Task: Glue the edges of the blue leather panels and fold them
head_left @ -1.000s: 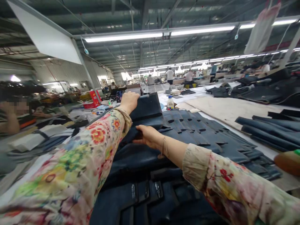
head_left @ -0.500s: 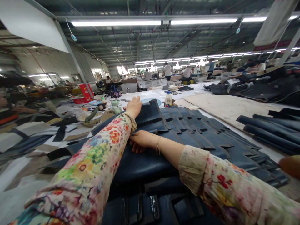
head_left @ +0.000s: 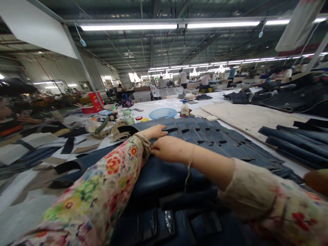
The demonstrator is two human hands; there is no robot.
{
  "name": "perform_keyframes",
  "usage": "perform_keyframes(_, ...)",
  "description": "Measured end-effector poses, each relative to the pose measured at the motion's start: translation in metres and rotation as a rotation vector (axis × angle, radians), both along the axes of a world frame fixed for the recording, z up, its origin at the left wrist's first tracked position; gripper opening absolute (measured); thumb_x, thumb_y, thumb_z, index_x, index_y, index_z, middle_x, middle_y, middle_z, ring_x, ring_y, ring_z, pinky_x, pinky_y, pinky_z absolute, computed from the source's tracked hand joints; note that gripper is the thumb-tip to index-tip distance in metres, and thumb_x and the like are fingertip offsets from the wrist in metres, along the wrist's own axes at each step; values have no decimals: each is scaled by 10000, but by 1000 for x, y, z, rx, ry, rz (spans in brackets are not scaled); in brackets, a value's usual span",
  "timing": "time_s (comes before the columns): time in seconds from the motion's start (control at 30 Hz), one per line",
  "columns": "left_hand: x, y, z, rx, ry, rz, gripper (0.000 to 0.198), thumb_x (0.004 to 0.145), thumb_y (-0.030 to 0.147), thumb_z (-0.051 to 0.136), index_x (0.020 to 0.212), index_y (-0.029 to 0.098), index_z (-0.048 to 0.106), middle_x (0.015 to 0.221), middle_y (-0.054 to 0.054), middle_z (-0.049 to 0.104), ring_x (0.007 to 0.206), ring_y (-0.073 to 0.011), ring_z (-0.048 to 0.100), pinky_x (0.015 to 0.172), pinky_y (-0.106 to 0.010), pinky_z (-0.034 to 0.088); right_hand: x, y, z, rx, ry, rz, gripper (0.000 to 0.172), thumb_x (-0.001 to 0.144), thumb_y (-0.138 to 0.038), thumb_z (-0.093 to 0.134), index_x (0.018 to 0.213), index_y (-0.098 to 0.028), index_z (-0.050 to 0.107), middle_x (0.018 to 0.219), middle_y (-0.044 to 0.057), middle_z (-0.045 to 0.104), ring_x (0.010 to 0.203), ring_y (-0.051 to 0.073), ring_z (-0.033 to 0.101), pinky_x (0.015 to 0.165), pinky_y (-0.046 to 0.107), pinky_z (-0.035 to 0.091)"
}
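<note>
My left hand (head_left: 156, 131) lies with fingers stretched out on dark blue, leather-like pieces (head_left: 205, 131). These are laid overlapping in rows. My right hand (head_left: 173, 149) is closed, its thumb and fingers pressed together just in front of my left cuff (head_left: 143, 143). What it grips, if anything, is hidden. Below it a smooth dark blue panel (head_left: 159, 176) bulges toward me. Closer still, more dark pieces with strips and slots (head_left: 179, 222) lie in shadow.
Behind the pieces stand a blue round tray (head_left: 163, 113) and a plastic bottle (head_left: 184, 108). Scraps and a clear bag (head_left: 91, 126) lie to the left. Rolled dark pieces (head_left: 294, 141) and beige cloth (head_left: 251, 114) are to the right. Several people work farther back.
The dark panel that my left hand held raised is down, and that hand is lower. My right hand has moved up and slightly right, beside my left cuff. The blue tray shows more fully.
</note>
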State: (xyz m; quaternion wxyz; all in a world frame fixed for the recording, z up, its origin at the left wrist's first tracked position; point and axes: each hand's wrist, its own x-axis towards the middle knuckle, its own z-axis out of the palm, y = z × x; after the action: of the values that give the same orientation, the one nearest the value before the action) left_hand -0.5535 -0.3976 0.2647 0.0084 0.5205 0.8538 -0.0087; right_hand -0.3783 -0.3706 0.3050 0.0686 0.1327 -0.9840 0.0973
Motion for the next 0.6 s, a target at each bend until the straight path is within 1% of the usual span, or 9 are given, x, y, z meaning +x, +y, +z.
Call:
perform_keyframes(0.07,20,-16,4,-9,-43,-54,413,865,334,438,1216,122,492,1264,-82,517,1122,-195,492,952,-253,363,1,34,18,-56,-72,-132,257,840,-239,462,763,-142,687,745,73,676,724,177,616,689,249,454)
perform_keyframes(0.1,30,-26,6,-17,-69,-66,420,869,361,432,1219,138,493,1264,-71,519,1119,-191,497,953,-250,364,-1,53,23,-78,-114,-252,249,833,-234,472,746,-132,683,711,68,668,687,167,609,662,240,450)
perform_keyframes(0.17,52,-50,10,-12,-119,-65,453,870,414,418,1241,161,478,1277,-72,508,1133,-197,492,973,-271,361,-8,90,23,-114,-174,-496,215,814,-196,493,739,-114,677,721,74,662,679,152,604,654,223,444)
perform_keyframes(0.27,87,-92,11,96,-150,-72,466,858,402,444,1264,175,456,1317,-79,466,1196,-199,435,1032,-310,318,-24,127,3,-155,-274,-649,213,813,-133,471,774,-82,674,734,101,663,612,137,597,602,225,458)
perform_keyframes(0.4,141,-157,5,293,-201,-91,402,866,368,428,1240,236,491,1302,-39,482,1200,-183,424,1055,-330,316,-46,137,-32,-163,-334,-694,190,806,-136,503,781,-110,689,696,88,660,602,135,595,596,227,463)
perform_keyframes(0.47,167,-191,-6,332,-256,-40,383,865,370,426,1233,297,501,1287,-12,499,1178,-185,451,1034,-328,355,-56,136,-43,-140,-321,-693,183,799,-175,528,779,-114,700,689,94,658,641,152,603,614,232,460)
perform_keyframes(0.5,179,-209,-16,344,-280,-2,379,857,376,438,1228,332,504,1278,1,510,1167,-191,464,1017,-328,377,-61,135,-47,-127,-311,-687,189,797,-200,537,791,-108,703,694,100,657,658,162,607,622,236,458)
perform_keyframes(0.53,188,-225,-27,361,-304,32,378,845,393,453,1217,362,510,1260,10,527,1153,-199,479,996,-327,402,-65,136,-51,-114,-303,-681,204,795,-224,543,811,-99,703,703,105,657,672,171,610,627,239,456)
perform_keyframes(0.6,202,-255,-57,394,-383,22,358,818,441,467,1167,416,543,1163,20,599,1063,-207,549,914,-314,474,-72,137,-57,-90,-290,-674,238,783,-260,558,848,-80,698,733,117,659,698,188,614,635,248,453)
